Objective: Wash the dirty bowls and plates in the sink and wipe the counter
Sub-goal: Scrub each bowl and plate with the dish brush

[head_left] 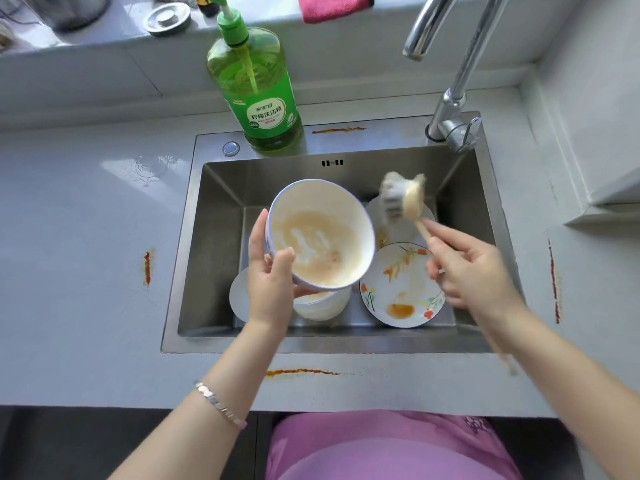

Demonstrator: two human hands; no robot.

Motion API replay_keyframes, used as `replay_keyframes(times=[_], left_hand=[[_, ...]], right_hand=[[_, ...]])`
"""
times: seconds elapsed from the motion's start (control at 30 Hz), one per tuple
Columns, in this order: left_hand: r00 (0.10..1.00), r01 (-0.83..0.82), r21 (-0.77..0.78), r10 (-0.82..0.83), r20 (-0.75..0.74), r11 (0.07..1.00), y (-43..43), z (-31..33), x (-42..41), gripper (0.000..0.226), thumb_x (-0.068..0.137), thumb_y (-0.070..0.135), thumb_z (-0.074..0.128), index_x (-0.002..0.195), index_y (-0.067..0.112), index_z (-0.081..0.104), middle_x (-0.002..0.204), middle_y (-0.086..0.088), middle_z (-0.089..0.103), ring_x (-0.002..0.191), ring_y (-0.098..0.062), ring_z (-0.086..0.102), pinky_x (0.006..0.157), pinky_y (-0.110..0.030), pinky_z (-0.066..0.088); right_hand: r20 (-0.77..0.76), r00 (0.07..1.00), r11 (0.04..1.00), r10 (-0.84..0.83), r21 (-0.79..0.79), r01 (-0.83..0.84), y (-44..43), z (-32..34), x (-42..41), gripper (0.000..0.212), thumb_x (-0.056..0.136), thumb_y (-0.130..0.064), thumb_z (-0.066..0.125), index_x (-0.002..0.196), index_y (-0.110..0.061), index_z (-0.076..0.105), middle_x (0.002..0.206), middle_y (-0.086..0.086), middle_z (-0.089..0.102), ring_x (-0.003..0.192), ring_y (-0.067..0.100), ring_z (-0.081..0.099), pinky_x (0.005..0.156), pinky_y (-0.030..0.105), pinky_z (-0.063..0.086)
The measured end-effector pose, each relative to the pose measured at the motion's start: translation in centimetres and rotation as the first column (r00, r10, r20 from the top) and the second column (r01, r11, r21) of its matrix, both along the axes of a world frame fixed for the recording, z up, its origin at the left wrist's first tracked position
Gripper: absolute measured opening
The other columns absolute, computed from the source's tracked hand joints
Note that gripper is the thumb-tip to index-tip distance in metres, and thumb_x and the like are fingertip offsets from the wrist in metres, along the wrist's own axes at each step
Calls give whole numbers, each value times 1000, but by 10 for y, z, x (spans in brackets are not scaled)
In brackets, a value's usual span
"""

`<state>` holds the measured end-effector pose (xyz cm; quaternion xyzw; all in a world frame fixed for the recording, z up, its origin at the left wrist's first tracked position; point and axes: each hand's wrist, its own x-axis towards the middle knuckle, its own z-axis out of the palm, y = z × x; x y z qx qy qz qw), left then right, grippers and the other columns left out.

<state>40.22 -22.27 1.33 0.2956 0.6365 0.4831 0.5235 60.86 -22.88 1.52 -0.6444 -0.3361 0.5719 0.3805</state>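
Nearest, at the lower centre of the frame, an orange streak [301,372] marks the counter's front edge [104,341], not yet wiped. Just above it, over the sink [214,237], the left hand [268,275] grips a soiled white bowl [322,237]. Its thumb hooks over the rim and its fingers curl behind the wall, tilting the bowl's mouth up and to the right. The right hand [467,268], right of centre, has its fingers curled round the wooden handle of a dish brush [405,199]. The handle's long axis slants up-left, so the head sits just beyond the bowl's upper right rim, apart from it. The head is blurred, possibly caked with residue. To scrub, it would need to swing down-left into the bowl. Below lie a smeared floral plate [401,285] and another bowl [322,304]. Farthest back stands a green detergent bottle [256,95].
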Motion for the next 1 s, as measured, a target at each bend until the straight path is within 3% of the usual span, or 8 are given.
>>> replay_keyframes(times=[0.1,0.2,0.3,0.4,0.6,0.77,0.87,1.0], left_hand=[[973,169,-32,-172,-152,985,1,4,-12,57,91,-2,39,127,42,40,95,10,54,83,-10,60,66,-36,59],[932,298,-101,-312,-183,949,1,4,-13,54,85,8,46,117,52,43,91,2,56,81,-17,59,68,-40,57],[899,378,-202,-410,-152,904,-1,3,-14,55,75,18,44,114,56,48,91,-8,53,81,-24,57,63,-42,57],[893,424,-251,-448,-42,870,-3,6,-25,55,85,8,39,110,55,53,95,-7,49,81,-25,50,54,-37,55],[756,607,-339,-654,-33,719,-10,15,-34,52,92,3,40,110,51,51,83,-13,48,75,-28,60,48,-34,55],[799,526,-395,-597,-76,753,-4,13,-16,48,90,8,36,113,47,53,90,-9,59,66,-20,64,49,-35,55],[795,528,-414,-603,-65,741,-1,14,-20,45,92,10,37,119,43,51,96,0,62,61,-10,66,50,-36,55],[795,501,-461,-599,-88,733,0,14,-17,43,91,13,39,120,43,51,101,-5,60,71,-22,64,54,-45,58]], right_hand=[[307,803,854,511,-77,-514,5,15,2,27,92,-24,52,110,-41,63,44,-9,41,41,8,31,47,21,32],[261,635,684,728,-197,-703,5,17,-18,27,94,-24,49,112,-38,63,32,-12,36,33,7,33,44,12,27],[-36,697,667,716,-259,-699,8,17,-26,30,94,-20,50,112,-40,65,45,-9,34,38,8,21,38,15,18],[-219,628,557,747,-310,-771,8,18,-18,25,92,-26,55,107,-41,68,55,-4,30,44,11,18,41,16,14],[53,403,385,913,-432,-815,6,14,6,24,89,-28,58,93,-47,71,53,-4,40,44,11,27,42,22,23],[26,442,427,896,-319,-846,5,11,-14,23,90,-30,56,98,-47,70,49,-6,38,44,11,28,43,22,24],[103,382,393,918,-346,-852,8,8,-3,23,90,-30,56,100,-45,70,54,-6,40,52,10,32,47,19,27],[139,365,390,920,-396,-831,10,3,0,19,89,-39,55,97,-49,69,62,-3,43,58,15,31,51,22,27]])
